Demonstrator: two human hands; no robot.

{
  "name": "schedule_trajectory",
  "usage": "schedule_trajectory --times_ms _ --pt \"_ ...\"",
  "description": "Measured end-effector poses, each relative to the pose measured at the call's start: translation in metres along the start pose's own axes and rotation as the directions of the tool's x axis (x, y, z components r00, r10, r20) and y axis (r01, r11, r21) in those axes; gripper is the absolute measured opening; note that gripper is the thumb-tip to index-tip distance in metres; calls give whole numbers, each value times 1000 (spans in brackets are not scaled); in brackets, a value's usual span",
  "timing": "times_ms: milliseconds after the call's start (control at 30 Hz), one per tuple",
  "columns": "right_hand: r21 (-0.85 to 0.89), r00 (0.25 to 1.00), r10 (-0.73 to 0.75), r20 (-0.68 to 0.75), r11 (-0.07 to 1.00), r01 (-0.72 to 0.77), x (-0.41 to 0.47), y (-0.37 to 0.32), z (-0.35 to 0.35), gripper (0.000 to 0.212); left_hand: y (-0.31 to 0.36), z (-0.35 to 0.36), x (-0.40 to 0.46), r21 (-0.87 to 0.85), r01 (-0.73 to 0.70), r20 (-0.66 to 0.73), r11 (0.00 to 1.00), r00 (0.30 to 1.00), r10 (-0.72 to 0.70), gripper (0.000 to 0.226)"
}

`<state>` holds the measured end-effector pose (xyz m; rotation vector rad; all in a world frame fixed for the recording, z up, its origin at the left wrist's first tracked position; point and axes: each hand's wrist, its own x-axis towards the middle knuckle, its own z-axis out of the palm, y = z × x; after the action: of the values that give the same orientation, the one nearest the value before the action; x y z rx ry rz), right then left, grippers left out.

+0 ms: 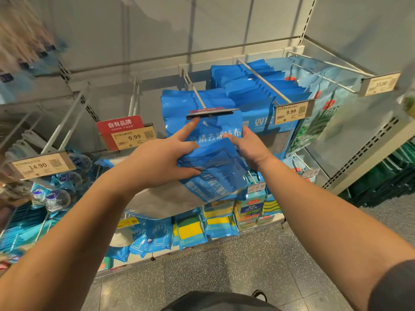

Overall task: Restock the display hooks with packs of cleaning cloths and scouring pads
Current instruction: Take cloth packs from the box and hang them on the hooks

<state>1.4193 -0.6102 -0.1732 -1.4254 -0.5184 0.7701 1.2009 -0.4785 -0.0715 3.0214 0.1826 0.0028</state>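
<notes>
Both bare forearms reach forward over a speckled grey floor (235, 265) toward a store rack. The left hand (161, 160) grips a bundle of blue cloth packs (213, 171) from the left side, thumb curled under the lower packs and index finger stretched up to the hanging hole near the top of the front pack. The right hand (249, 149) holds the same bundle from the right edge, thumb laid on the printed front, the other fingers hidden behind it. The bundle sits at the tip of a metal hook (197, 95), just under that hook's flipped-up label holder (212, 113); whether the hole is already on the hook cannot be told. More blue packs hang further back on that hook, and a fuller row of blue packs (253, 84) hangs on the next hook to the right, behind a 9.99 price tag (292, 112). Further right hang green-printed packs (314, 122) under a 15.90 tag (379, 84). To the left stand bare hooks with a red-topped 9.99 tag (126, 133) and a 14.90 tag (40, 166).
</notes>
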Motion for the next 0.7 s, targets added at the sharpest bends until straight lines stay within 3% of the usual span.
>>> schedule_trajectory --times_ms 133,233,300,433,500,600,700 --pt "-14 1000 9 -25 1000 -9 11 0 4 37 -3 0 -3 -38 1 -2 999 1000 -1 39" --pt "-39 998 29 -63 999 -31 19 -1 9 77 -2 -1 -4 -68 0 12 998 1000 1 27" --pt "-105 994 47 -102 993 -58 26 -2 13 88 -2 -2 -3 -78 12 20 997 1000 -10 24" --pt "-254 992 52 -119 964 -81 28 -9 15 62 -2 -1 -1 -110 25 24 994 999 -22 38" --pt "-221 991 63 -120 971 -89 27 -7 13 73 -4 1 -1 -142 20 12 990 1000 -19 42" --pt "-219 990 58 -131 972 -86 17 -6 4 54 -10 9 -3 -237 13 -28 971 999 -20 44" --pt "-290 969 124 -215 939 -185 3 2 -8 60 -16 23 -7 -393 -43 -117 918 993 -4 39"
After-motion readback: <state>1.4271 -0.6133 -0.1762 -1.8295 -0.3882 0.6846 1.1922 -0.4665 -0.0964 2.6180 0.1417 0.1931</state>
